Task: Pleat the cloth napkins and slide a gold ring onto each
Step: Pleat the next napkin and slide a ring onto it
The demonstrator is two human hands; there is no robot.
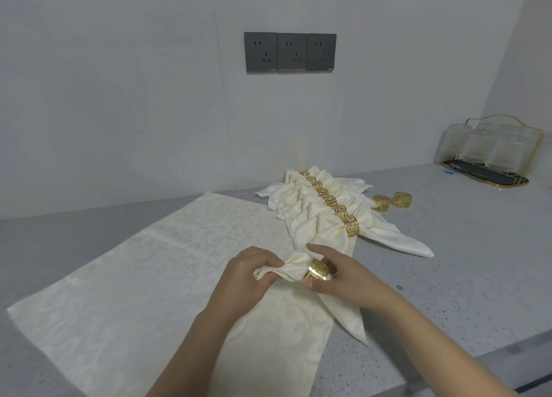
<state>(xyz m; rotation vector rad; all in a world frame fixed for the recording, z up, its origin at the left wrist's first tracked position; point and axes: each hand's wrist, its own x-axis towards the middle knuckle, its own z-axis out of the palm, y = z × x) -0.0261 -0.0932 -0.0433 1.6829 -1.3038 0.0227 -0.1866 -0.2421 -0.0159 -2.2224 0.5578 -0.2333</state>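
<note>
your left hand grips bunched end of pleated napkin over flat cloth. your right hand pinches gold ring partway on napkin. finished ringed napkins in row behind; two spare rings on counter near them.

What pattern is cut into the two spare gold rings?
An openwork Greek-key fret on the spare gold rings, clearest in the head view.
</note>
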